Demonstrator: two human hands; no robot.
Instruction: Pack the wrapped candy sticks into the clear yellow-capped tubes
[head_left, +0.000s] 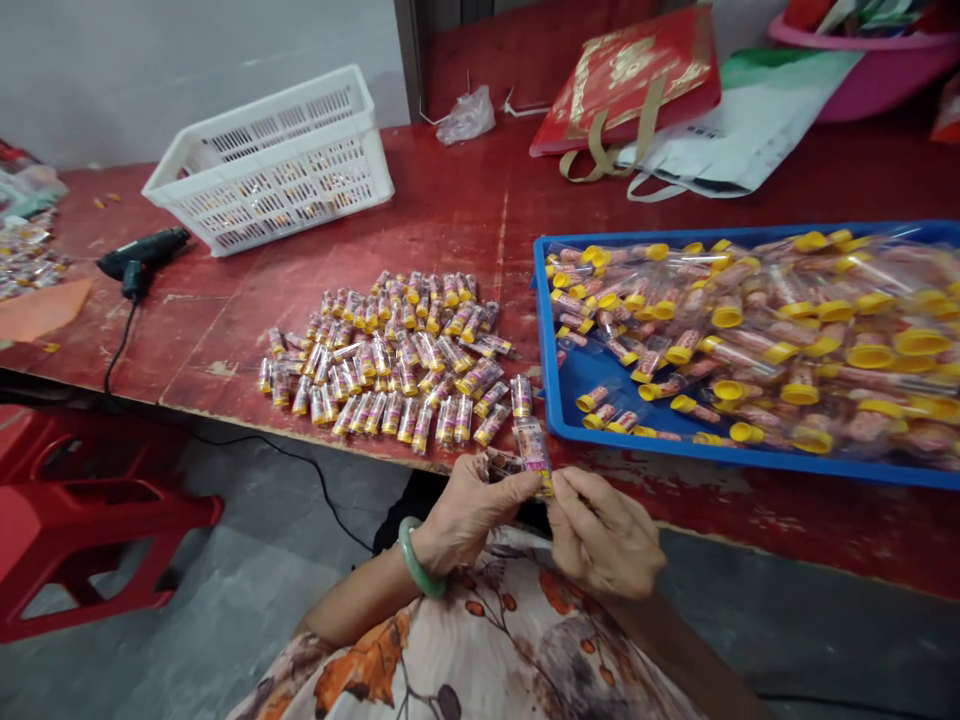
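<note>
The person sits at the edge of a red table and holds both hands together just below its front edge. The left hand and the right hand meet around one small clear tube with a printed label inside, which stands almost upright between them, a little above the lap. The fingers of the left hand are closed on the lower part of the tube, and this hand seems to keep one more small tube under it, though I cannot tell this surely. The fingers of the right hand are narrow and pinch the tube at its bottom end from the other side. On the left wrist there is a green bangle. On the table just in front of the hands lies a pile of tubes without caps, many of them in rows. To the right, a blue tray is full of similar tubes with yellow caps. Further back on the left stands a white plastic basket, and near it a black glue gun lies with its cable hanging over the table edge.
</note>
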